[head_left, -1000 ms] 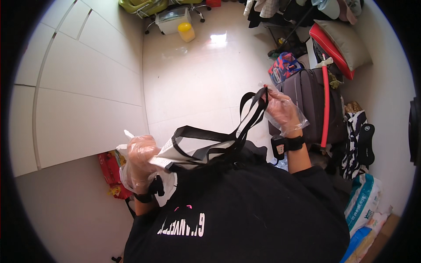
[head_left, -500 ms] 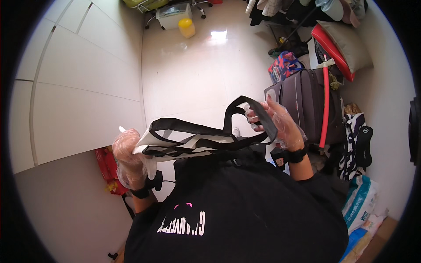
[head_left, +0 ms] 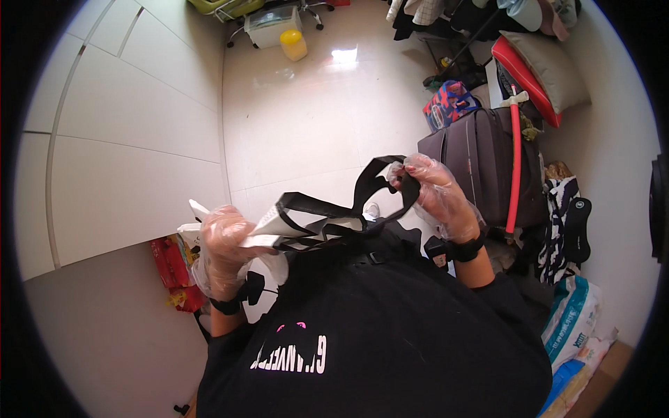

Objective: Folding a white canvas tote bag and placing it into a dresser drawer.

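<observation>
A white tote bag with black trim hangs in front of my body, its mouth facing up and its sides bunched together. My left hand, in a clear plastic glove, is closed on the bag's left end, and white material pokes out beyond the fingers. The black strap handles rise at the bag's right end. My right hand, gloved the same way, pinches them near their top. The lower part of the bag is hidden.
White cabinet doors line the left side. To the right stand a dark suitcase, a red tube, a patterned bag and cushions. A yellow-lidded container and a clear bin sit on the far floor.
My left hand has moved right, and the bag has become narrower and more bunched. My right fingers, spread inside the handle loop before, have closed on the straps.
</observation>
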Tool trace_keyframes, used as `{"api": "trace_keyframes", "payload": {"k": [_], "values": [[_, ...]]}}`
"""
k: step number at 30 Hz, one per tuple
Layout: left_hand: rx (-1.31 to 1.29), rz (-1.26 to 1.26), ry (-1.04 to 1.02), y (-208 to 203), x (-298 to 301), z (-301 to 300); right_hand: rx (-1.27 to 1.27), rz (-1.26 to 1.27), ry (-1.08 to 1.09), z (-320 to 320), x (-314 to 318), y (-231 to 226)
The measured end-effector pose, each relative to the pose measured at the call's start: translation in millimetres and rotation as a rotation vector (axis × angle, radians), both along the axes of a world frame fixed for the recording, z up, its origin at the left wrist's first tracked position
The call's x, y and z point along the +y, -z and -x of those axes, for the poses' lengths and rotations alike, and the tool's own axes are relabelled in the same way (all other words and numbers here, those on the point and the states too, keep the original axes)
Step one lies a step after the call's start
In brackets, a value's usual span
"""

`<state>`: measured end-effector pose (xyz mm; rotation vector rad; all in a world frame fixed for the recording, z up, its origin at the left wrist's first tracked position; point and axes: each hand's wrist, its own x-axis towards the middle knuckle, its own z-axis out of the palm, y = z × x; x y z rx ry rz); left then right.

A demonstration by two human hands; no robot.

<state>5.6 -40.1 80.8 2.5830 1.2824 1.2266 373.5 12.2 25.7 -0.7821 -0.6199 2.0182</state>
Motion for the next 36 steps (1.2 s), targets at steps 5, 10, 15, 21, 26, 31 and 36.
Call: {"api": "trace_keyframes", "payload": {"k": [5,10,15,21,26,31,36], "values": [[0.089,0.15,0.014,-1,-5,-12,0.337,0.036,0.045,1,4,-4],[0.078,0.185,0.017,11,-7,-3,0.102,-0.064,0.219,-7,0,0],[-0.028,0.17,-0.026,21,-11,7,-0.151,-0.011,0.365,-7,1,-15],[-0.144,0.263,0.02,47,-11,5,0.509,0.252,0.437,3,-7,-38],[0.096,0.389,-0.126,96,-14,15,0.081,-0.067,0.239,6,-9,-60],[-0.033,0.393,-0.306,176,-36,58,-0.189,-0.077,0.236,6,-20,-70],[0.146,0.481,-0.42,219,-66,70,-0.442,0.087,0.042,-4,-35,-34]]}}
